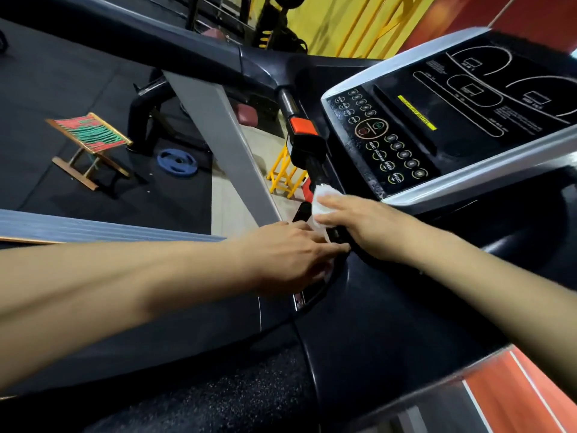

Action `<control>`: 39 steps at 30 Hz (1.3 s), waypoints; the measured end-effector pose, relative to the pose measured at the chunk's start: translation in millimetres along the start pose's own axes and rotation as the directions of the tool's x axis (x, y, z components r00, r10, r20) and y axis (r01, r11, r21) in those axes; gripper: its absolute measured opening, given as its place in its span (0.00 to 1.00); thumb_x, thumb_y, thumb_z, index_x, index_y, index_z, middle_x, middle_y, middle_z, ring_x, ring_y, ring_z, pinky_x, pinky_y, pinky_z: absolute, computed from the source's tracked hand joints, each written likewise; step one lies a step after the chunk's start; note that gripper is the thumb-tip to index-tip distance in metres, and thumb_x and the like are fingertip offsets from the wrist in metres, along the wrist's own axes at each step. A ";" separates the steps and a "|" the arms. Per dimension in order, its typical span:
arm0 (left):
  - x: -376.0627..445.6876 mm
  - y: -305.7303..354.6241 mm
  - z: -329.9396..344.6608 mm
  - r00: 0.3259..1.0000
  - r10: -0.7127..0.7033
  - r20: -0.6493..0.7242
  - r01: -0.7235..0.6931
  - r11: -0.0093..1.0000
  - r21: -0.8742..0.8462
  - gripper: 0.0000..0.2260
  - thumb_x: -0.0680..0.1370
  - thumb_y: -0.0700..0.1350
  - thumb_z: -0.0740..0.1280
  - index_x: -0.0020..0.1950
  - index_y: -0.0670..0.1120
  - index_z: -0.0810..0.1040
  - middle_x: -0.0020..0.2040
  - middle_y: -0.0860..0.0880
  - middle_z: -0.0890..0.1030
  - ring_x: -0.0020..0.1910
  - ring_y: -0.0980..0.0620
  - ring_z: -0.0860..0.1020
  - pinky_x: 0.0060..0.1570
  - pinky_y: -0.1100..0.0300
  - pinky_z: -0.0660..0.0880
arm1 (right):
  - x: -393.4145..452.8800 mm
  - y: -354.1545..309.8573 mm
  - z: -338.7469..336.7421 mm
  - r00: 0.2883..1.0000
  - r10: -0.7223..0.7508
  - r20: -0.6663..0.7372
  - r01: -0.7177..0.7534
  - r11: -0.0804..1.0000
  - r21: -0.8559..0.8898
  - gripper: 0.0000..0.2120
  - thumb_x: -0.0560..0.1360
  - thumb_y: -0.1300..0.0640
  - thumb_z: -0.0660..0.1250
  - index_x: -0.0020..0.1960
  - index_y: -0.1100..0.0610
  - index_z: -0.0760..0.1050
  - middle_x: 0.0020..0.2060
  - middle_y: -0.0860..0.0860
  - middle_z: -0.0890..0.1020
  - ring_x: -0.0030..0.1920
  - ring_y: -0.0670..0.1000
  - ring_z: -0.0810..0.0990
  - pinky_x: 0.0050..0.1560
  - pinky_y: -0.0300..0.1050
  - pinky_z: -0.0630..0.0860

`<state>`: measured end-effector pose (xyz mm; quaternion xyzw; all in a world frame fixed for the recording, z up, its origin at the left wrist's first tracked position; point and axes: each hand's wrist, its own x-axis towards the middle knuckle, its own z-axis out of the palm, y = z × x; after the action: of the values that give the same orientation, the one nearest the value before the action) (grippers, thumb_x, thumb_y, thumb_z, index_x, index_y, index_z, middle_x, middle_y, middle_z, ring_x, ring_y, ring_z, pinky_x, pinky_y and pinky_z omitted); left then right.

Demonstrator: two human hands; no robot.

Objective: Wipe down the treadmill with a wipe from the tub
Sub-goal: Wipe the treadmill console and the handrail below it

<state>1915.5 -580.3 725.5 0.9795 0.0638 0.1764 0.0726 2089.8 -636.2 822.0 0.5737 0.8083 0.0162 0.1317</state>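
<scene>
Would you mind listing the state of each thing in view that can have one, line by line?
wipe: crumpled, held against the handlebar under the right hand's fingers.
right hand: fingers curled over the wipe.
left hand: fingers extended, resting on the dark console edge.
console display: dark, nothing lit.
folding stool: unfolded, standing on the floor.
weight plate: lying flat on the floor.
</scene>
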 end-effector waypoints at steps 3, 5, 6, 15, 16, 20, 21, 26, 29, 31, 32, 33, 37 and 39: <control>-11.2 14.4 -3.9 0.999 0.001 -0.040 -0.001 1.000 0.000 0.34 0.80 0.62 0.39 0.83 0.49 0.57 0.67 0.45 0.78 0.65 0.42 0.75 0.68 0.49 0.68 | 51.3 13.4 0.4 0.997 0.019 0.076 -0.003 0.980 -0.198 0.11 0.79 0.66 0.60 0.55 0.60 0.80 0.59 0.56 0.76 0.61 0.56 0.75 0.48 0.38 0.66; -18.4 19.1 -5.1 0.999 -0.015 -0.029 0.014 1.000 -0.025 0.35 0.79 0.64 0.40 0.83 0.50 0.54 0.69 0.46 0.76 0.66 0.43 0.74 0.69 0.52 0.66 | 66.2 12.2 -0.4 0.976 0.109 0.188 -0.048 0.951 -0.305 0.13 0.79 0.67 0.59 0.60 0.62 0.78 0.59 0.55 0.76 0.62 0.55 0.75 0.45 0.29 0.62; -21.0 20.9 -5.1 0.999 -0.021 -0.026 0.020 0.999 -0.044 0.36 0.79 0.65 0.40 0.83 0.51 0.55 0.69 0.46 0.76 0.66 0.43 0.73 0.69 0.52 0.66 | 65.3 9.0 0.3 0.963 0.116 0.242 -0.030 0.943 -0.331 0.13 0.78 0.66 0.60 0.59 0.61 0.79 0.59 0.53 0.78 0.62 0.54 0.76 0.46 0.29 0.63; -27.3 20.4 2.9 0.997 -0.027 -0.068 0.024 0.999 -0.039 0.33 0.80 0.64 0.40 0.83 0.53 0.54 0.60 0.46 0.80 0.59 0.42 0.76 0.64 0.47 0.71 | 13.0 -2.9 -8.2 0.987 0.064 0.149 -0.054 0.996 -0.068 0.20 0.79 0.63 0.56 0.62 0.55 0.82 0.70 0.52 0.77 0.70 0.56 0.73 0.69 0.48 0.69; -27.7 21.2 2.9 0.997 -0.022 -0.076 0.019 0.999 -0.038 0.34 0.80 0.64 0.39 0.83 0.53 0.53 0.59 0.45 0.80 0.58 0.42 0.76 0.64 0.48 0.71 | 19.4 3.3 -2.0 0.988 0.138 0.069 -0.139 0.990 0.008 0.21 0.80 0.64 0.55 0.66 0.54 0.80 0.72 0.53 0.75 0.72 0.57 0.72 0.72 0.50 0.67; -28.9 20.5 5.1 0.997 -0.022 -0.068 0.016 0.997 -0.082 0.35 0.79 0.65 0.38 0.83 0.53 0.54 0.56 0.45 0.80 0.56 0.41 0.76 0.64 0.48 0.70 | 35.0 14.6 5.3 0.890 0.444 -0.103 -0.388 0.856 0.341 0.22 0.81 0.65 0.57 0.69 0.50 0.77 0.66 0.57 0.80 0.63 0.50 0.79 0.63 0.37 0.72; -29.3 19.0 5.3 0.998 -0.024 -0.065 0.017 0.995 -0.094 0.35 0.79 0.66 0.38 0.83 0.54 0.54 0.56 0.45 0.80 0.56 0.42 0.76 0.64 0.48 0.70 | 32.7 12.5 2.6 0.865 0.489 -0.115 -0.396 0.804 0.444 0.21 0.81 0.66 0.57 0.67 0.51 0.79 0.59 0.56 0.84 0.51 0.41 0.81 0.51 0.31 0.73; -28.3 17.8 1.2 0.999 -0.050 -0.015 0.048 0.994 -0.099 0.30 0.82 0.65 0.45 0.83 0.56 0.51 0.54 0.45 0.79 0.56 0.42 0.75 0.64 0.49 0.69 | -24.0 -10.3 -6.9 0.804 0.589 0.084 -0.455 0.517 0.725 0.22 0.78 0.67 0.60 0.58 0.45 0.84 0.47 0.50 0.87 0.36 0.40 0.74 0.42 0.35 0.70; -26.8 16.7 0.3 0.999 -0.050 0.017 0.052 0.994 -0.098 0.31 0.81 0.65 0.44 0.83 0.57 0.50 0.54 0.45 0.80 0.56 0.41 0.75 0.64 0.47 0.70 | -42.0 -21.7 -12.6 0.804 0.588 0.093 -0.514 0.606 0.607 0.24 0.79 0.66 0.56 0.57 0.42 0.83 0.23 0.41 0.78 0.21 0.40 0.69 0.25 0.31 0.65; -26.4 15.9 3.0 0.999 -0.046 0.013 0.047 0.994 -0.097 0.32 0.80 0.66 0.42 0.83 0.57 0.51 0.52 0.45 0.79 0.55 0.41 0.75 0.63 0.46 0.70 | -30.2 -24.9 -20.3 0.809 0.586 0.045 -0.527 0.689 0.498 0.18 0.81 0.62 0.59 0.58 0.46 0.84 0.30 0.40 0.83 0.30 0.39 0.79 0.32 0.31 0.72; -26.7 15.7 4.3 0.999 -0.037 0.009 0.038 0.994 -0.100 0.33 0.80 0.67 0.41 0.83 0.57 0.52 0.51 0.45 0.79 0.55 0.42 0.75 0.63 0.46 0.71 | -23.5 -27.9 -22.2 0.826 0.563 0.028 -0.523 0.747 0.410 0.18 0.81 0.60 0.59 0.61 0.47 0.83 0.43 0.42 0.87 0.46 0.42 0.84 0.46 0.35 0.77; -26.8 15.9 5.0 1.000 -0.026 -0.001 0.026 0.994 -0.104 0.34 0.79 0.67 0.40 0.83 0.56 0.54 0.50 0.45 0.80 0.54 0.42 0.75 0.62 0.46 0.71 | -20.5 -29.5 -21.6 0.852 0.523 0.024 -0.503 0.804 0.316 0.19 0.80 0.60 0.58 0.62 0.47 0.83 0.55 0.46 0.86 0.59 0.48 0.82 0.59 0.41 0.77; -24.5 9.5 4.8 0.993 0.050 -0.104 -0.054 0.998 -0.042 0.32 0.81 0.65 0.44 0.81 0.54 0.63 0.51 0.47 0.82 0.51 0.44 0.78 0.58 0.48 0.73 | -42.6 -43.2 -23.6 0.901 0.409 0.145 -0.417 0.908 0.034 0.24 0.76 0.59 0.55 0.60 0.40 0.80 0.59 0.50 0.83 0.61 0.58 0.80 0.63 0.50 0.76; -21.4 4.1 3.4 0.986 0.115 -0.123 -0.117 0.993 -0.002 0.28 0.82 0.64 0.48 0.78 0.55 0.67 0.54 0.49 0.82 0.52 0.45 0.79 0.57 0.48 0.75 | -56.2 -41.0 -28.2 0.894 0.414 0.174 -0.427 0.903 0.044 0.24 0.79 0.61 0.56 0.65 0.39 0.78 0.63 0.51 0.82 0.63 0.59 0.78 0.65 0.52 0.74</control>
<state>1897.2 -587.9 715.8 0.9686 0.0102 0.2404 0.0629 2062.6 -699.1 852.8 0.7390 0.6519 -0.0346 0.1662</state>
